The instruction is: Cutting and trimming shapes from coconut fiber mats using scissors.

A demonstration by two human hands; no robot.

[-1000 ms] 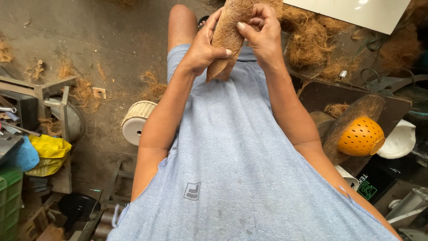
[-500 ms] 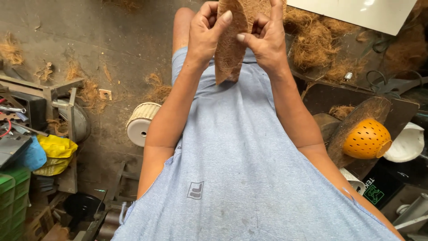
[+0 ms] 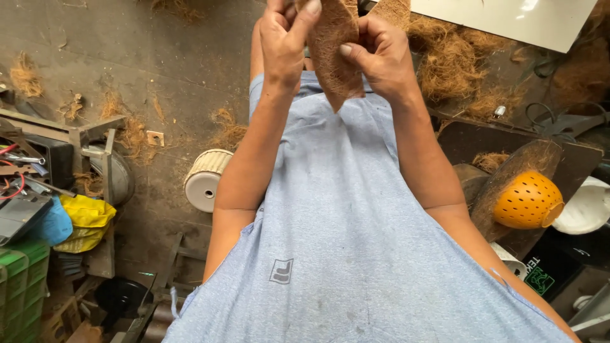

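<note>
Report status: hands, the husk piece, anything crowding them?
Left hand and right hand both gripping the brown fibrous husk piece, held up over the lap. Loose fibre pile just right of the hands, not touching. Nothing between the hands.

Floor at left carried a cream ribbed spool (image 3: pixel 204 180), a yellow bag (image 3: pixel 88 218) beside a blue cloth (image 3: pixel 56 223), and a green crate (image 3: pixel 19 286) at the lower edge. At right, an orange perforated bowl (image 3: pixel 528 200) lay against a white dish (image 3: pixel 588 206); loose brown fibre (image 3: pixel 454 60) was heaped near a white board (image 3: pixel 508 18).
</note>
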